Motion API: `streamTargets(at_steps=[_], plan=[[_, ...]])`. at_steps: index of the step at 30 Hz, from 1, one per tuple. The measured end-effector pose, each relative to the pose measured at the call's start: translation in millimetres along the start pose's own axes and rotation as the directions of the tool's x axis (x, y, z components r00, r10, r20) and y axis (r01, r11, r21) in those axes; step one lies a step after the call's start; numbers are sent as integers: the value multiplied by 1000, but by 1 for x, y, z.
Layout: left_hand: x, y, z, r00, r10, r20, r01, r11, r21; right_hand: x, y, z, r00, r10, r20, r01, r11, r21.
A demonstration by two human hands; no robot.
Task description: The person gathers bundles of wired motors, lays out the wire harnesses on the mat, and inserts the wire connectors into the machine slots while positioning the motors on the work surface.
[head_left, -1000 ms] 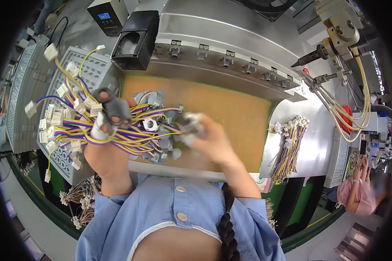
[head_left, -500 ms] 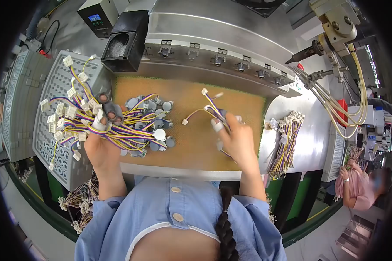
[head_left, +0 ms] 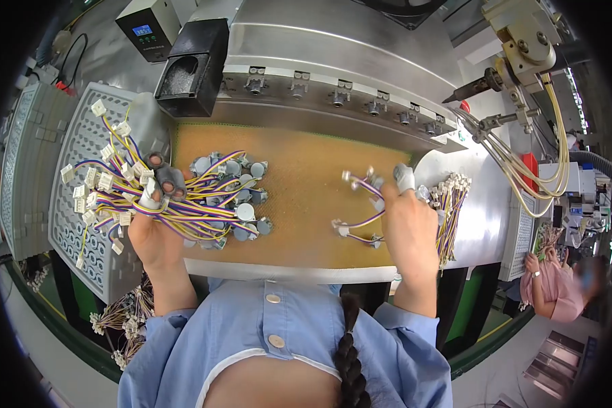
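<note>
Snugly, left hand (head_left: 155, 234) clasps wire bundle (head_left: 196, 209) mid-length; right hand (head_left: 411, 228) holds wires (head_left: 368, 222) jutting leftward

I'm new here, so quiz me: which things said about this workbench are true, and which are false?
1. The left hand grips a bundle of wires. True.
2. The right hand is empty. False: the right hand holds a few wires.
3. The mat is bright blue. False: the mat is orange-brown.
4. A black box stands near the mat's far left corner. True.
5. A second bundle lies right of the mat. True.
</note>
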State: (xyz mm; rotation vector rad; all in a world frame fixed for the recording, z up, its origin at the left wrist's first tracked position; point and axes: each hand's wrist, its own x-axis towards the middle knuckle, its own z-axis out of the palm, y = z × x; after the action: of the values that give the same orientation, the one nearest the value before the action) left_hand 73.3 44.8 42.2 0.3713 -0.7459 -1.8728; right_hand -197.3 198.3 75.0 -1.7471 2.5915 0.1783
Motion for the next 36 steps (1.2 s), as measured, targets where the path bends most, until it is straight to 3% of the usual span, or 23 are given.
streamTargets(at_steps=[1, 2, 3, 4, 6, 8, 10, 12, 14, 15, 16, 18, 20, 21, 22, 24, 28, 30, 32, 33, 34, 35, 36], plan=[[0, 0, -1, 1000, 3, 1, -3, 1000, 10, -1, 3, -7, 994, 21, 107, -26, 999, 43], [0, 0, -2, 1000, 6, 1, -6, 1000, 19, 0, 6, -9, 994, 16, 107, -21, 999, 42], [0, 0, -2, 1000, 4, 22, -5, 1000, 6, 1, 9, -12, 995, -90, 36, 73, 941, 330], [0, 0, -3, 1000, 3, 23, -3, 1000, 6, 2, 15, -13, 984, -166, -63, 172, 794, 583], [0, 0, -6, 1000, -19, 5, 19, 1000, -13, 10, 21, 11, 958, -286, 22, 200, 722, 662], [1, 0, -4, 1000, -8, 11, 8, 1000, -1, 13, 11, 17, 983, -153, -98, 179, 893, 412], [-1, 1, -5, 1000, 2, 4, -2, 1000, 12, 16, 10, 9, 996, -67, 62, 34, 901, 432], [-2, 2, -7, 1000, -26, 12, 26, 1000, 6, 23, 16, 17, 909, -192, -370, 376, 762, 528], [0, 0, -6, 999, -24, 35, 24, 1000, -7, 23, 14, 28, 944, -76, -321, 319, 457, 831], [-1, 0, -6, 999, -17, 49, 17, 1000, -8, 25, 9, 20, 999, 3, -44, 42, 288, 957], [-1, 1, -5, 999, -16, 50, 16, 1000, -8, 27, 6, 16, 970, 24, 244, -245, 92, 965], [-2, 0, -5, 1000, -17, -8, 17, 1000, 0, 34, 4, 27, 967, 57, 247, -252, 99, 963], [-1, -1, -5, 1000, -8, 1, 8, 1000, 9, 38, 2, 33, 991, 122, 51, -100, 444, 891], [-1, 0, -6, 1000, -8, 13, 8, 1000, 19, 44, 6, 42, 991, 121, -58, -42, 689, 724], [-3, 0, -6, 1000, -9, 12, 9, 1000, 20, 46, 8, 48, 991, 121, -57, -43, 688, 724], [-4, 0, -6, 999, -30, -34, 31, 999, 16, 47, 9, 48, 946, 127, -297, 8, 911, 413], [-1, -3, -6, 1000, -29, 11, 29, 1000, -8, 48, 9, 56, 961, 215, -174, -134, 912, 389], [-1, -6, -2, 999, -53, -2, 53, 999, -4, 50, -10, 67, 993, 120, -19, -110, 954, 279], [-1, -9, 2, 996, -85, -3, 85, 996, -4, 50, -33, 88, 1000, 7, 2, -7, 995, 101], [-1, -9, 3, 996, -92, -3, 92, 996, 5, 49, -29, 89, 1000, 21, -4, -20, 995, 98], [-1, -8, 3, 996, -91, -9, 91, 996, 15, 50, -26, 90, 999, -20, -41, 37, 875, 483], [-3, -6, 3, 994, -102, -31, 102, 995, 0, 52, -25, 90, 994, -55, -91, 106, 607, 788], [-3, -4, 2, 995, -95, -40, 95, 995, 6, 50, -23, 85, 994, -66, -91, 113, 602, 791]])
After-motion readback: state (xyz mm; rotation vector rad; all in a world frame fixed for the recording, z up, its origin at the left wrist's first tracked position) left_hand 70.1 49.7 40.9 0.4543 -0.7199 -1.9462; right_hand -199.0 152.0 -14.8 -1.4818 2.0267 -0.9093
